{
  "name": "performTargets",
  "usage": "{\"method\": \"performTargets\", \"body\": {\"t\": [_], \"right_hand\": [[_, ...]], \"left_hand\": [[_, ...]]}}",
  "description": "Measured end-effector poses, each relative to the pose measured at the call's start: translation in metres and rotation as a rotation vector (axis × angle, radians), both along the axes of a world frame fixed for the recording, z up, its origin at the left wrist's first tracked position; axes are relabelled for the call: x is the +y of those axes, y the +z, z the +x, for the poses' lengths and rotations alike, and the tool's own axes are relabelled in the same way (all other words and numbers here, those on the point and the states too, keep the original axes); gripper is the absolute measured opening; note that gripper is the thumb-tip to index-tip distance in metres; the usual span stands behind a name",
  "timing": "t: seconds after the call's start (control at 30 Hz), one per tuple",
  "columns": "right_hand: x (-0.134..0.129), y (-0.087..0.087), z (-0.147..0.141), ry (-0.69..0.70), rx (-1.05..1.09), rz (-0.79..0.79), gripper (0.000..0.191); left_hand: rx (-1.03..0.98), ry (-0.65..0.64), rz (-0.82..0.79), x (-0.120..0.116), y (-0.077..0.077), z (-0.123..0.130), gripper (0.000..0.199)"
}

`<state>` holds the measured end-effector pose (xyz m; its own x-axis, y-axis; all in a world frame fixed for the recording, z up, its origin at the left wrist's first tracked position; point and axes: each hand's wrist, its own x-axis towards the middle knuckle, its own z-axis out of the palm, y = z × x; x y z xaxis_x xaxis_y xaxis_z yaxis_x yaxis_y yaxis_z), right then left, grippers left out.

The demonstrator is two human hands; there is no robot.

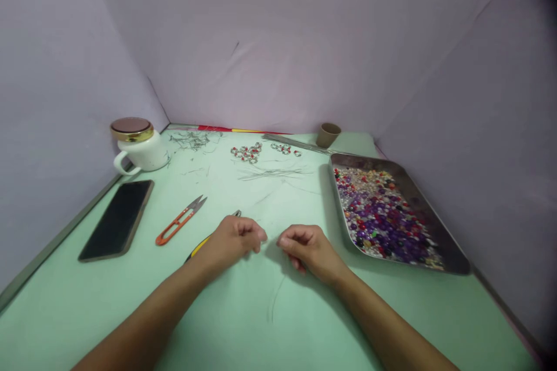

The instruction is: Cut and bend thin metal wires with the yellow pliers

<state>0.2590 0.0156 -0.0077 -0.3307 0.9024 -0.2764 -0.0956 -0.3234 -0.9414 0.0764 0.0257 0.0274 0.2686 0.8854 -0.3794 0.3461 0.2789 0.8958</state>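
Note:
My left hand [237,239] and my right hand [311,250] face each other above the middle of the table, a small gap between their fingertips. Both are closed in a pinch; anything between the fingers is too fine to make out. A thin curved wire [273,301] shows just below them, and whether it reaches the fingers is unclear. Partly hidden beneath my left hand is a yellow-and-black handled tool [200,245] with a metal tip. Orange thread snips [180,221] lie left of it. Cut wires [274,173] and beaded rings [246,153] rest beyond my hands.
At right stands a metal tray [435,214] of mixed beads [383,214]. Behind it are a brown cup [328,135] and a bundle of straight wires [296,144]. A phone [117,220], a lidded white mug [145,151] and wire scraps [191,139] occupy the left side.

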Motion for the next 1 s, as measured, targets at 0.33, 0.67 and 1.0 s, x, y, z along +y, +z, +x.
{"method": "performTargets", "body": {"t": [0.33,0.67,1.0], "right_hand": [[0.011,-0.003,0.001,-0.534,0.435,-0.103,0.019],[0.007,-0.008,-0.004,-0.589,0.346,-0.02,0.022],[0.006,-0.008,-0.014,-0.665,0.235,0.033,0.022]], "left_hand": [[0.859,-0.052,0.393,-0.025,0.018,-0.031,0.03],[1.148,-0.198,0.269,-0.039,0.007,-0.023,0.043],[-0.312,0.154,-0.31,-0.038,0.025,-0.027,0.006]]}}
